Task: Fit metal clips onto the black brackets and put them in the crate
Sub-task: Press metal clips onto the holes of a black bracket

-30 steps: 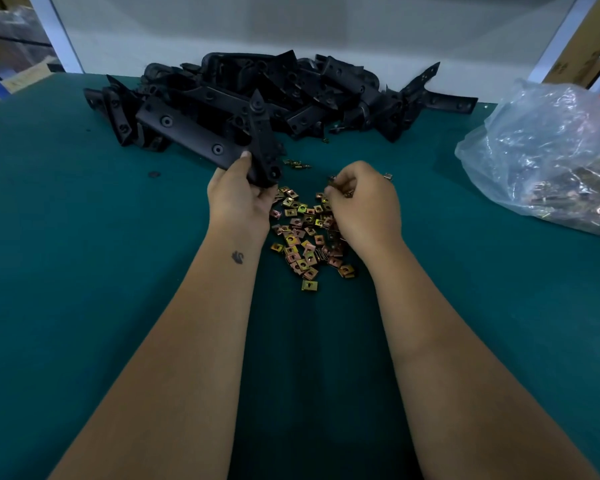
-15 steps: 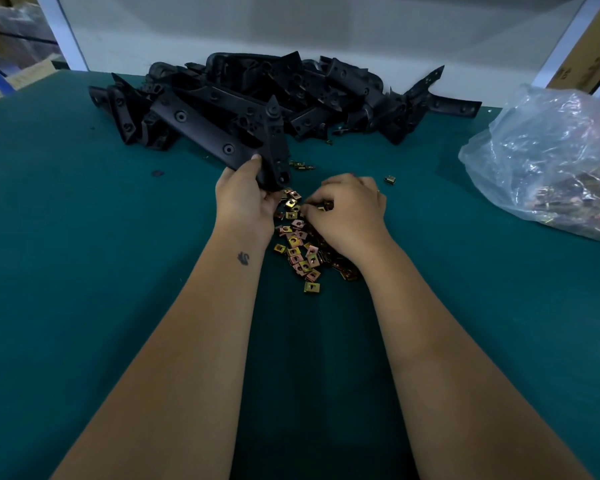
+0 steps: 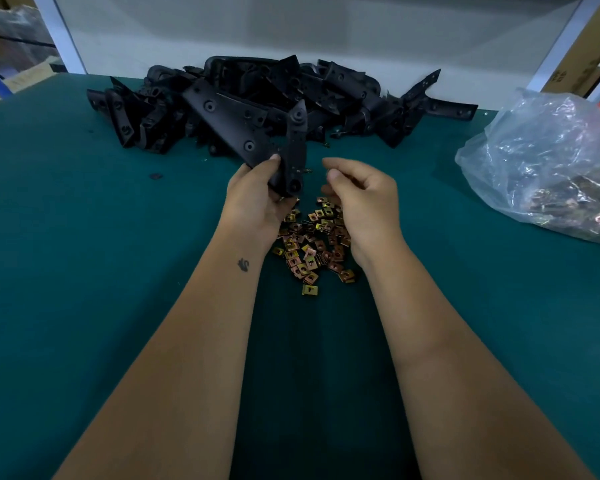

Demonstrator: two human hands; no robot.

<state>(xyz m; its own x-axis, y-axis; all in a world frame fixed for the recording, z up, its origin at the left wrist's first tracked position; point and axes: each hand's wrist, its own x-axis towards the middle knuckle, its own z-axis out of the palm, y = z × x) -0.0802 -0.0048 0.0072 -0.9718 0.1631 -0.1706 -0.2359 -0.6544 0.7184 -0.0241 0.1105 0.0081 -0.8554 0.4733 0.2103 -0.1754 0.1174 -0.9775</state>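
Observation:
My left hand (image 3: 257, 199) grips the lower end of a black angled bracket (image 3: 296, 140) and holds it upright just above the green table. My right hand (image 3: 361, 192) hovers beside it to the right, fingers curled, thumb and forefinger pinched together on a small metal clip that is almost hidden between them. Under and between both hands lies a loose heap of brass-coloured metal clips (image 3: 310, 247). A big pile of black brackets (image 3: 257, 88) lies behind, along the table's far edge. No crate is in view.
A clear plastic bag (image 3: 548, 161) holding more clips lies at the right on the green table (image 3: 84, 271). A white wall panel stands behind the bracket pile. Cardboard boxes show at the far left and far right corners.
My right hand has lifted out of the clip heap and moved up towards the bracket. My left hand has tipped the bracket slightly and raised it a little.

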